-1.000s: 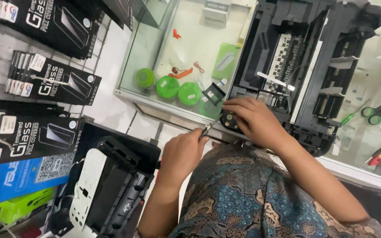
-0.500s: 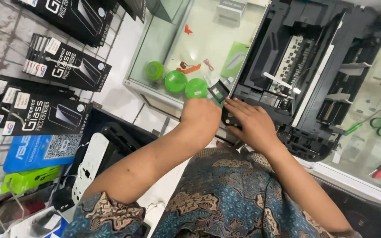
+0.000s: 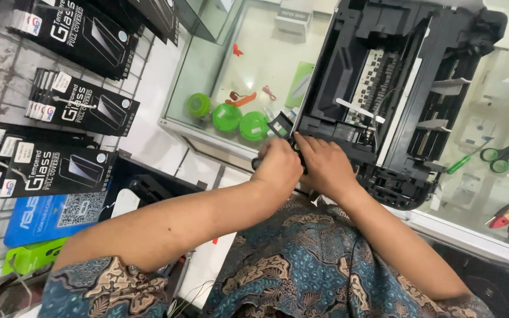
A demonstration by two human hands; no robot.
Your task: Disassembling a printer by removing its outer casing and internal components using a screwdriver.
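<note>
Nearest me, both hands meet at the near-left corner of the opened black printer (image 3: 384, 88), right at the tabletop's (image 3: 254, 65) front edge. The left hand (image 3: 278, 168) is clenched around a dark tool handle; the right hand (image 3: 325, 168) presses fingers on the printer's rim, touching the left. Just beyond sit three green lids (image 3: 226, 116), close by. Farther right lie green-handled scissors (image 3: 502, 158), well apart.
</note>
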